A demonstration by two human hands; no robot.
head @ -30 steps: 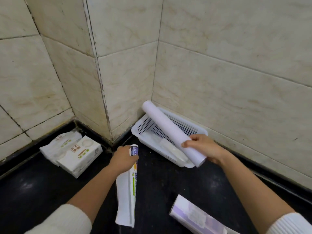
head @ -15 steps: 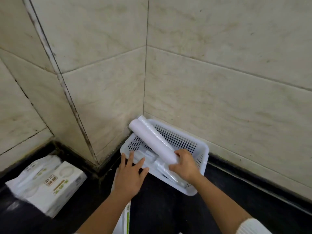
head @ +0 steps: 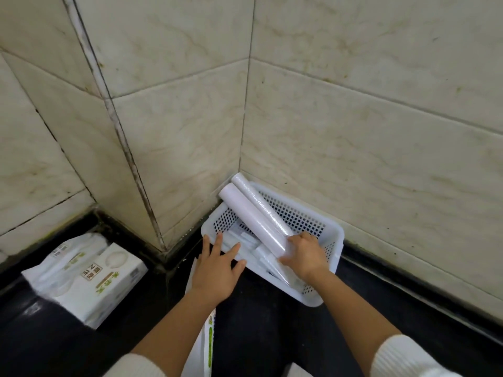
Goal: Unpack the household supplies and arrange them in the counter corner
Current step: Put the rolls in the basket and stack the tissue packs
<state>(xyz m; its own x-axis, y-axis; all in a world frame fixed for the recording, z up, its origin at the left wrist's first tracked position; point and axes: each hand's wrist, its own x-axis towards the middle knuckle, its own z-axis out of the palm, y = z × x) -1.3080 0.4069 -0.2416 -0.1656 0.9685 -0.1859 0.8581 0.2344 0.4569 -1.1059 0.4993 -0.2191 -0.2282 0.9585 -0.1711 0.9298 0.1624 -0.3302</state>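
A white perforated basket (head: 330, 240) sits on the black counter, pushed into the tiled corner. Two white rolls lean in it side by side, top ends against the corner: the nearer roll (head: 253, 220) and a plastic-wrapped roll (head: 258, 201) behind it. My right hand (head: 304, 257) rests on the lower end of the nearer roll, fingers curled over it. My left hand (head: 219, 268) lies flat with fingers spread on the basket's front left rim, holding nothing. Smaller white packets (head: 245, 240) lie on the basket floor.
A wrapped pack of tissue boxes (head: 87, 276) lies at the left against the wall. A white packaging bag with green print (head: 205, 341) lies under my left forearm. A protruding tiled column stands left of the corner.
My right hand brought the roll down into the basket beside the other roll. My left hand let go of the packaging bag and moved onto the basket's rim. The view moved closer to the corner.
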